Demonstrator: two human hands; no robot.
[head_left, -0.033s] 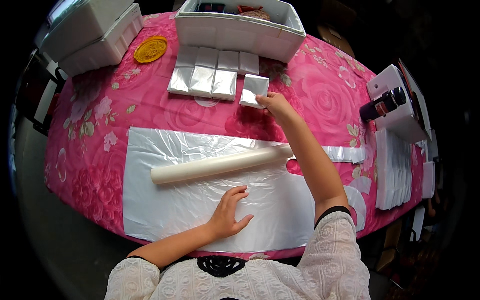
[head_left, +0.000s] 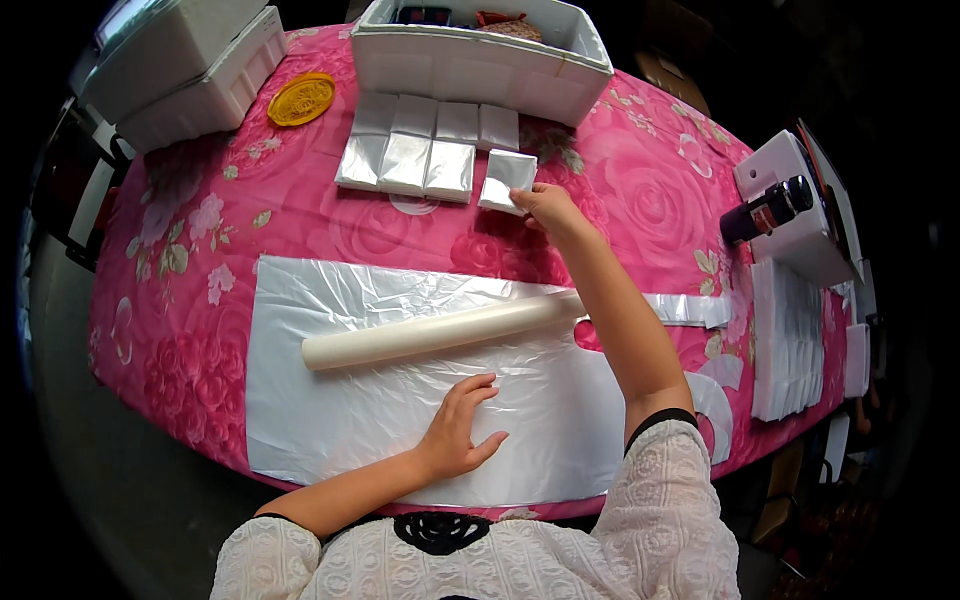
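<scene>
My left hand (head_left: 460,432) lies on a wide translucent white plastic sheet (head_left: 300,420), its fingers apart and nothing in them. Across the sheet rests a long white roll (head_left: 440,330), its right end hidden behind my right forearm. Reaching out to the far side, my right hand (head_left: 548,208) pinches the near right corner of a folded silvery plastic packet (head_left: 507,175). Just left of that packet, several similar folded packets (head_left: 403,162) sit in two neat rows.
White foam boxes stand at the far left (head_left: 200,100) and far middle (head_left: 480,65), with a yellow round dish (head_left: 300,99) between. To the right are a dark bottle (head_left: 765,210), a white container (head_left: 790,240) and stacked white packets (head_left: 785,340). Cut plastic pieces (head_left: 715,410) lie nearby.
</scene>
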